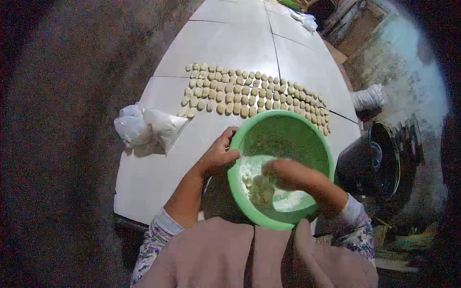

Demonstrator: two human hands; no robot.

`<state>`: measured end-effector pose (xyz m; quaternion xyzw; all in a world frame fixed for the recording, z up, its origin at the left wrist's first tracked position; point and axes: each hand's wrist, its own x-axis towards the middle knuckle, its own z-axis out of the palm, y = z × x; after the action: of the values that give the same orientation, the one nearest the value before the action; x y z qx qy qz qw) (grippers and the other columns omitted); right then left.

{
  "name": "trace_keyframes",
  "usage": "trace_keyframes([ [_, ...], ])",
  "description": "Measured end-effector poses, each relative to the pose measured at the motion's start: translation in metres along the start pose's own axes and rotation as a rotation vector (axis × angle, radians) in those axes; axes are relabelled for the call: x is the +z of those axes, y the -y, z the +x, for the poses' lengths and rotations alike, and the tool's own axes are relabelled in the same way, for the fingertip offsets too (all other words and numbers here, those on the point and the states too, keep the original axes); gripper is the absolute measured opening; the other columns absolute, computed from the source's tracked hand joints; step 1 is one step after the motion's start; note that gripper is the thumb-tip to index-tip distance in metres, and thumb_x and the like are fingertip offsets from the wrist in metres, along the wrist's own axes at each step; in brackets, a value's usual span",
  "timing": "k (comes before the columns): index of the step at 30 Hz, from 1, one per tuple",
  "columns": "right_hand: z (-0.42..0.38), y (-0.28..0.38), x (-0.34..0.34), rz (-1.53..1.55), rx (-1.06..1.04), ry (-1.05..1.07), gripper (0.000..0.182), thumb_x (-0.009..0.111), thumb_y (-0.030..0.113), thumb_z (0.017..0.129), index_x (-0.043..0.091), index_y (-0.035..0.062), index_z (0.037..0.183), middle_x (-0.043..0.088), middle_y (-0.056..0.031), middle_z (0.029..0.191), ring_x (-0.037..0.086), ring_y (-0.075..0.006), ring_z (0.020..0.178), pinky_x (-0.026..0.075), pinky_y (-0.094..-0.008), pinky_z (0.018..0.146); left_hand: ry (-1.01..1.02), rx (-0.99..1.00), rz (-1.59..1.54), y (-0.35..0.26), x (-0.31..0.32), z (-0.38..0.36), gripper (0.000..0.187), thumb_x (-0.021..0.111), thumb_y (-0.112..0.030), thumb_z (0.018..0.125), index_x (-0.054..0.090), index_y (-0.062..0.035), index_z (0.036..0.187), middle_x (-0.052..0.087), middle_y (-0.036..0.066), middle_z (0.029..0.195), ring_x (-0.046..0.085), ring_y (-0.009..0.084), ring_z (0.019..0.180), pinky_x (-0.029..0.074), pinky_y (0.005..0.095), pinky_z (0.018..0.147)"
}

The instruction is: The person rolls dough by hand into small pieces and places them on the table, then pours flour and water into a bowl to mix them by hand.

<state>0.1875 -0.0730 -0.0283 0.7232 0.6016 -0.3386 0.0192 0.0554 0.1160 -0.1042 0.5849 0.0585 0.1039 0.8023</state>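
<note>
My left hand is closed on the left rim of a green plastic basin, thumb over the edge. The basin tilts towards me at the near end of the table. Inside it lies a lump of pale dough with white flour spread around it. Over the dough, inside the basin, my right hand is smeared by motion and its fingers do not show clearly. Beyond the basin, many small oval dough pieces lie in rows on the white table.
At the table's left edge stands a plastic bag of flour beside a crumpled clear bag. A black bucket stands to the right of the basin, with a white sack-like bundle above it. Another plastic bag lies at the far right.
</note>
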Motion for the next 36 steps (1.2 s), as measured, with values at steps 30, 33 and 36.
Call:
trace_keyframes([
  [30,-0.1,-0.006,0.035,0.408,0.018,-0.695,0.044,0.048,-0.011,0.071,0.055,0.003,0.113,0.053,-0.0222,0.106,0.055,-0.0401,0.097,0.046,-0.0435,0.085,-1.138,-0.007,0.618,-0.015,-0.119,-0.057,0.057,0.075,-0.025,0.076,0.047,0.0013,0.118,0.054,0.013,0.11,0.053,0.0242,0.097,0.043,0.0339,0.087],
  [33,-0.101,-0.008,0.033,0.49,-0.006,-0.7,0.049,0.047,-0.019,0.07,0.056,0.0025,0.113,0.05,-0.0191,0.109,0.057,-0.0304,0.09,0.05,-0.0359,0.078,-1.267,0.279,0.468,-0.03,-0.071,-0.056,0.046,0.067,-0.015,0.083,0.045,0.0004,0.12,0.047,0.015,0.117,0.049,0.0227,0.104,0.043,0.033,0.089],
  [36,-0.103,0.017,0.02,0.586,0.046,-0.779,0.048,0.049,-0.019,0.071,0.055,0.002,0.113,0.05,-0.0184,0.106,0.056,-0.0307,0.091,0.05,-0.0359,0.077,-1.059,0.64,0.531,-0.02,-0.049,-0.045,0.04,0.063,-0.012,0.086,0.045,0.0005,0.12,0.046,0.014,0.116,0.047,0.0214,0.107,0.041,0.0335,0.091],
])
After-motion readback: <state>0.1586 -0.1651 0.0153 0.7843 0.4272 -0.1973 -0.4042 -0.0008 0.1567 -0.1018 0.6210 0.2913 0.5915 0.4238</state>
